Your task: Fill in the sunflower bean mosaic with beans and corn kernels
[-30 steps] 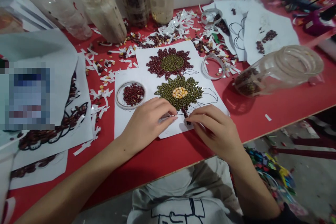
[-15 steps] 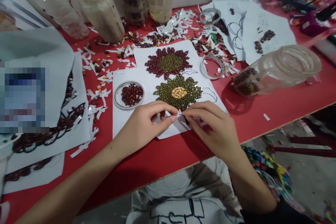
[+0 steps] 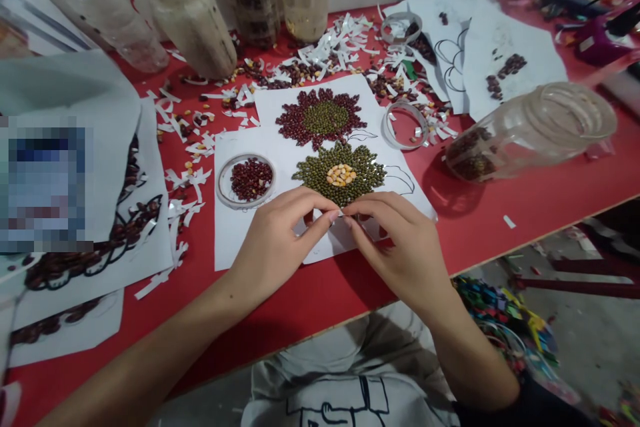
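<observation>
My left hand (image 3: 285, 230) is closed in a pinch, thumb against forefinger, just below the green flower. Facing it, my right hand (image 3: 400, 240) pinches too, its fingertips nearly meeting those of the left. A small white piece (image 3: 341, 212) shows between the fingertips; its kind is too small to make out. Beneath them lies a white paper sheet (image 3: 235, 247). On it are a flower of green beans (image 3: 315, 170) with a yellow corn-kernel centre (image 3: 341, 175) and a flower of dark red beans (image 3: 290, 121). A round lid of red beans (image 3: 251, 179) rests left of the green flower.
A glass jar (image 3: 530, 127) lies tilted at the right, beans inside. Several jars, including a cloudy one (image 3: 193, 27), stand along the wall. White paper strips (image 3: 345, 40) and loose beans litter the red table (image 3: 230, 340). Bean-covered sheets (image 3: 100, 213) lie at the left.
Both hands have shifted slightly, my right hand a little to the left and up. Their fingertips remain pinched together below the green flower.
</observation>
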The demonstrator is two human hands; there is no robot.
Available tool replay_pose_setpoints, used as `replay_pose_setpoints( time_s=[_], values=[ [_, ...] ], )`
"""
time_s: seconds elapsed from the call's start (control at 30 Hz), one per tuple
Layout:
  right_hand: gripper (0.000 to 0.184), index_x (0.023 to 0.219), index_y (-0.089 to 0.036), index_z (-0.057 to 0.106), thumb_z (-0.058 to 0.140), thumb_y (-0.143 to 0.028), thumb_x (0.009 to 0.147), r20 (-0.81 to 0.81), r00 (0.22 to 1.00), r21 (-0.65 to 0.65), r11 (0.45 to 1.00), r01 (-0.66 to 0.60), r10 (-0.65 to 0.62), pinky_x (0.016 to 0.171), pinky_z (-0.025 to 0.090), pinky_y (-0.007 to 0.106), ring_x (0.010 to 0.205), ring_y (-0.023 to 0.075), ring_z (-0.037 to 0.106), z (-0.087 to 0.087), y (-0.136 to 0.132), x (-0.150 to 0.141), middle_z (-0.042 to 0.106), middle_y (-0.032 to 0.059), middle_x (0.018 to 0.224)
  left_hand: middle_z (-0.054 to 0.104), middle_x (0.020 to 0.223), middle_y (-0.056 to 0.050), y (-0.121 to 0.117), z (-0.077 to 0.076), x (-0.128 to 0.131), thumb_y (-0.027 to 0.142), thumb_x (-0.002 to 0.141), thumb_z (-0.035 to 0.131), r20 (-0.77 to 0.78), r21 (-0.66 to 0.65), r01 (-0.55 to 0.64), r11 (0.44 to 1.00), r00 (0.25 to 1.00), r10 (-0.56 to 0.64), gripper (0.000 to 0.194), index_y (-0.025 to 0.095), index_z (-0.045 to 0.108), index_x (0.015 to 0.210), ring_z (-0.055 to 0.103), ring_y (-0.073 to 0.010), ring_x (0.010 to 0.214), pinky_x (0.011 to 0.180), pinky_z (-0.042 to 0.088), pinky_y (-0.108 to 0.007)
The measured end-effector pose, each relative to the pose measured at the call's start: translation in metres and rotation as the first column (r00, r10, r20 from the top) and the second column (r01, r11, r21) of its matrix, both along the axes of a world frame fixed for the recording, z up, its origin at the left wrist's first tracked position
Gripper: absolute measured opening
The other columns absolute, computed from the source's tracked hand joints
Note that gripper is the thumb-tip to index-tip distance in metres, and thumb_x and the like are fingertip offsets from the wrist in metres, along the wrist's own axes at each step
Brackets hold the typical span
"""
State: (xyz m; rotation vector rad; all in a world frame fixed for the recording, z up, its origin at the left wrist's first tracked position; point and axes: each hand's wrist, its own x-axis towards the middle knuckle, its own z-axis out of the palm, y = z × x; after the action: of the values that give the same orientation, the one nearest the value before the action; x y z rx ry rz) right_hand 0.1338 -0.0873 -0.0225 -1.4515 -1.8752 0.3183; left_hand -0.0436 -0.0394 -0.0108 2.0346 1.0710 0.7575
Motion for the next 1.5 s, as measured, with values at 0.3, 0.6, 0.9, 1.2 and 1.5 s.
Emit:
replay_pose_setpoints(
  time_s=[0.3,0.6,0.9,1.2,1.5],
  values=[
    [0.007,0.093,-0.021,0.062,0.055,-0.019,0.094,-0.080,0.996,-0.144,0.989,0.012,-0.023,0.070,0.047,0.028,0.084,0.0174,0.064,0.004,-0.002,-0.003,0.070,0.0041,0.090,0.070,0.091,0.000,-0.003,-0.007,0.001,0.016,0.097,0.061,-0.014,0.178,0.000,0.984,1.000,0.003,0.008,0.016,0.068,0.092,0.064,-0.0123,0.085,0.079,0.047,-0.023],
    [0.008,0.089,-0.021,0.059,0.053,-0.020,0.093,-0.092,0.996,-0.154,0.988,-0.005,-0.010,0.066,0.043,0.028,0.078,0.0163,0.059,0.005,0.000,-0.004,0.065,0.0030,0.085,0.072,0.092,-0.001,-0.003,-0.005,-0.001,0.018,0.097,0.061,-0.026,0.174,0.000,0.985,1.000,0.005,0.008,0.018,0.069,0.093,0.066,-0.0132,0.085,0.079,0.050,-0.024],
    [0.009,0.081,-0.021,0.062,0.059,-0.013,0.085,-0.337,0.938,-0.362,0.931,-0.045,-0.086,0.051,0.035,0.020,0.055,0.0081,0.047,0.015,-0.002,-0.002,0.057,-0.0057,0.065,0.074,0.093,-0.007,0.007,-0.003,-0.012,0.016,0.097,0.057,-0.325,0.699,0.281,0.658,0.944,-0.058,0.009,0.012,0.065,0.099,0.065,-0.0202,0.081,0.067,0.048,-0.033],
    [0.007,0.079,-0.020,0.061,0.059,-0.020,0.085,-0.491,0.865,-0.499,0.848,-0.179,-0.106,0.052,0.037,0.020,0.056,0.0081,0.051,0.022,-0.002,0.000,0.058,-0.0058,0.062,0.074,0.095,-0.005,0.011,0.002,-0.018,0.015,0.100,0.049,-0.384,0.854,0.397,0.337,0.917,-0.107,0.020,0.016,0.068,0.095,0.065,-0.0174,0.083,0.061,0.043,-0.033],
    [0.007,0.086,-0.021,0.066,0.060,-0.022,0.089,-0.444,0.895,-0.493,0.846,-0.205,-0.042,0.054,0.038,0.021,0.060,0.0095,0.053,0.022,-0.003,0.004,0.062,-0.0036,0.069,0.074,0.091,-0.007,0.013,0.004,-0.017,0.011,0.100,0.043,-0.398,0.840,0.421,0.343,0.907,-0.138,0.024,0.011,0.067,0.096,0.067,-0.0187,0.084,0.064,0.046,-0.033]
  ],
)
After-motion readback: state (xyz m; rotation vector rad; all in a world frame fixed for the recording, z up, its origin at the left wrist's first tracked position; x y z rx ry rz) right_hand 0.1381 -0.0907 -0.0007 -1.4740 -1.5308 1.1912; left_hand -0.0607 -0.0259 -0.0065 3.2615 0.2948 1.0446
